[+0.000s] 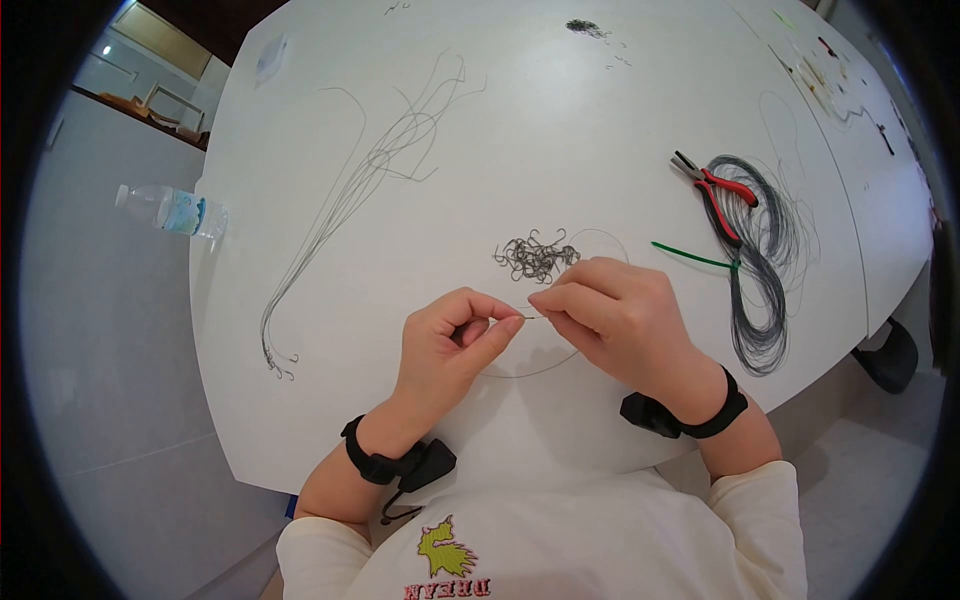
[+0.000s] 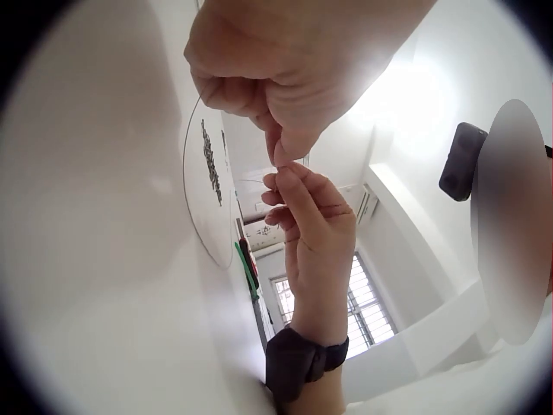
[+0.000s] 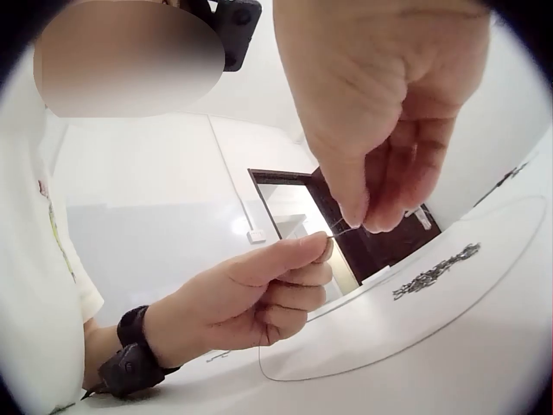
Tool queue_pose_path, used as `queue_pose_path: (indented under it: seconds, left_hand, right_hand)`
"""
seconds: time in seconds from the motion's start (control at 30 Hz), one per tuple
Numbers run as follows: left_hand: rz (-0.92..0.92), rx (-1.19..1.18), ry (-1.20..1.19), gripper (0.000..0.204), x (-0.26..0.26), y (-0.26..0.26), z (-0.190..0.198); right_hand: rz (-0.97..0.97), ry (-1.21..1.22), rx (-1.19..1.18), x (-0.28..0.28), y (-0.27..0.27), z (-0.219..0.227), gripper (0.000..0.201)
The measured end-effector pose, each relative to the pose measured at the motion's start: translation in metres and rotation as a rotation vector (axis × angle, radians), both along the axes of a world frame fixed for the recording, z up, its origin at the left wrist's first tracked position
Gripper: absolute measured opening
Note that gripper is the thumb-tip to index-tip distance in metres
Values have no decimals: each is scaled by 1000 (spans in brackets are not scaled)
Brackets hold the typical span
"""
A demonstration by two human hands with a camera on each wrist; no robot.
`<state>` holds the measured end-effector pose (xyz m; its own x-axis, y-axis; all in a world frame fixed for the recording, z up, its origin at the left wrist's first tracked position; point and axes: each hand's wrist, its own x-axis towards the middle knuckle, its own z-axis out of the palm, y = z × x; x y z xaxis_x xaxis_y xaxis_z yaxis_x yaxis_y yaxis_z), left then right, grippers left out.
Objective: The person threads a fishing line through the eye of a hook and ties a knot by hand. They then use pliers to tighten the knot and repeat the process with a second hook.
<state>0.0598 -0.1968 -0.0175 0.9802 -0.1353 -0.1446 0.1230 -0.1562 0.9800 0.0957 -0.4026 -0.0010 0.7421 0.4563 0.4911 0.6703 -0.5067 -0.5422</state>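
My left hand pinches a small dark hook between thumb and index finger; most of the hook is hidden by the fingertips. Close beside it, my right hand pinches a thin line at the hook, fingertips a little apart from the left ones. The line loops round below and behind both hands onto the white table. Just beyond the fingers lies a pile of dark hooks. In the right wrist view, the left hand holds the hook's thin shank under the right fingertips.
On the left lie several lines with hooks and a plastic bottle. To the right, red-handled pliers rest on a coiled bundle of line with a green tie. Small dark pieces lie at the far side.
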Motion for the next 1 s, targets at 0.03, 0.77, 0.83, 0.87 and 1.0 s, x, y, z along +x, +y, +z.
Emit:
queue_pose_path:
  seconds: [0.03, 0.77, 0.83, 0.87, 1.0]
  left_hand:
    - [-3, 1, -18, 3, 0, 0, 0]
    - [13, -19, -3, 4, 0, 0, -1]
    - [20, -24, 19, 4, 0, 0, 1]
    - [26, -29, 41, 5, 0, 0, 2]
    - [56, -67, 61, 8, 1, -1, 0]
  right_hand:
    - [6, -25, -24, 0, 0, 0, 9]
    - [80, 27, -44, 0, -3, 1, 11]
    - [86, 143, -1, -1, -1, 3, 19]
    - [86, 143, -1, -1, -1, 3, 19]
    - [122, 253, 50, 0, -1, 1, 23]
